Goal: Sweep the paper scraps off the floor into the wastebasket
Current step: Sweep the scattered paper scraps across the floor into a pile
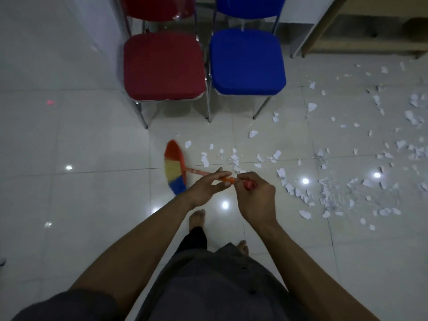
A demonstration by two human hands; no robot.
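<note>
Pale glossy tiled floor [92, 140], dotted with light reflections. Two chairs side by side at the top: red chair [163, 66] on the left, blue chair [247, 61] just beside it on the right. Wooden shelf [361, 35] at the upper right. White scraps [328, 195] strewn over the right half of the floor, thickest at the right, thinning toward the middle below the blue chair. Broom [174, 167] near the centre, its red, yellow and blue bristle head low over the tiles left of the nearest scraps, orange handle running right into both hands. Left hand [205, 187] lower on the handle, fingers loosely curled round it, thumb raised. Right hand [256, 195] wrapped shut round the red handle end. Bare feet below.
</note>
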